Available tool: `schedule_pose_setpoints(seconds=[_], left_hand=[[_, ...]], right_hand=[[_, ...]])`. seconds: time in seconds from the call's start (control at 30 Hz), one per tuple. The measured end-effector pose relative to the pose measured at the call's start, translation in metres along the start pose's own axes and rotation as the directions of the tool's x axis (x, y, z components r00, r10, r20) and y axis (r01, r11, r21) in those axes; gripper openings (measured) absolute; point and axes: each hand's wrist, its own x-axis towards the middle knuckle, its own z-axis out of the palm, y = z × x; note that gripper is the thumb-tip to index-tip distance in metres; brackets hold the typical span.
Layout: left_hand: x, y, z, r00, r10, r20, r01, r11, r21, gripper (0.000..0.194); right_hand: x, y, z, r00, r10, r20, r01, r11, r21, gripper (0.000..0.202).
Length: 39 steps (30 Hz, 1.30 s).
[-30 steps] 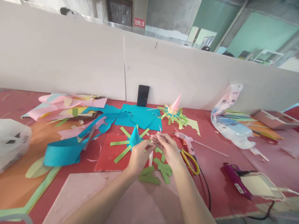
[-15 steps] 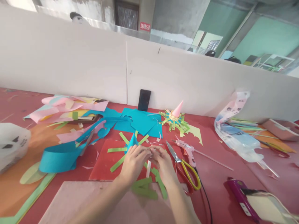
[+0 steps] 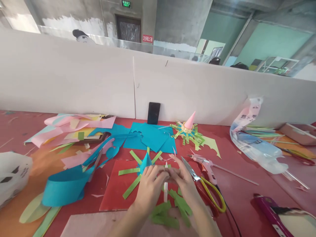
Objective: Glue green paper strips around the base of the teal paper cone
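Observation:
My left hand (image 3: pixel 151 184) and my right hand (image 3: pixel 185 181) meet over a red board (image 3: pixel 113 187), fingertips pinched together. Whatever is between them is too small and covered to name. A slim white pen-like stick (image 3: pixel 165 192) shows above and below the fingers; I cannot tell whether it is held or lies on the board. Just left of the left hand stands a blue paper cone (image 3: pixel 146 160), with green paper strips (image 3: pixel 132 186) fanning out around it. Loose green strips (image 3: pixel 164 215) lie under and between the wrists.
Yellow-and-red-handled scissors (image 3: pixel 195 172) and a pink glue gun (image 3: pixel 207 166) lie to the right. Behind are a finished-looking pink cone piece (image 3: pixel 189 121), blue paper sheets (image 3: pixel 150 135) and a phone (image 3: pixel 153 113) against the white partition (image 3: pixel 98 82). A blue paper loop (image 3: pixel 63 187) stands left.
The view has tilted up, so the table sits lower in the picture. My hands stay together, and my right index finger is now more stretched out. More of the white stick shows.

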Motion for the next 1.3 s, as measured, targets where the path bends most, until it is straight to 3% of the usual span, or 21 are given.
schedule_pose_setpoints(seconds=[0.1,0.27,0.4,0.57,0.73,0.87,1.03,1.2,1.3], left_hand=[[0.001,-0.002,-0.001,0.998,0.012,-0.057,-0.009,0.999,0.040,0.011],[0.002,0.000,-0.003,0.995,0.028,-0.094,-0.021,0.997,0.075,0.013],[0.003,0.000,-0.004,0.995,0.071,-0.072,-0.066,0.996,0.067,0.010],[0.008,-0.006,-0.005,0.999,0.042,-0.016,-0.041,0.999,0.018,0.014],[0.008,-0.010,-0.008,0.988,0.151,0.012,-0.151,0.988,-0.014,0.016],[0.005,-0.010,-0.013,0.972,0.229,-0.057,-0.230,0.973,-0.013,0.016],[0.009,-0.010,-0.014,0.987,0.067,-0.143,-0.082,0.991,-0.107,0.013],[0.012,-0.010,-0.011,0.995,-0.047,-0.093,0.013,0.941,-0.338,0.013],[0.013,-0.007,-0.009,0.981,-0.196,-0.007,0.171,0.871,-0.460,0.011]], right_hand=[[0.000,-0.002,0.000,1.000,-0.005,0.014,0.006,0.999,-0.037,0.062],[0.002,0.004,-0.010,0.997,0.008,0.081,-0.008,1.000,0.000,0.059],[0.002,0.010,-0.015,0.986,0.058,0.157,-0.070,0.995,0.071,0.051],[-0.001,0.005,-0.008,0.981,0.031,0.192,-0.070,0.977,0.203,0.062],[-0.003,0.000,-0.004,0.979,0.029,0.201,-0.079,0.967,0.244,0.066],[-0.005,-0.005,-0.003,0.982,0.042,0.186,-0.089,0.964,0.251,0.066],[-0.003,-0.015,-0.009,0.988,-0.017,0.156,-0.033,0.951,0.306,0.062],[-0.002,-0.021,-0.016,0.992,-0.040,0.118,0.006,0.961,0.277,0.062],[-0.004,-0.020,-0.016,0.994,-0.035,0.105,0.011,0.977,0.215,0.067]])
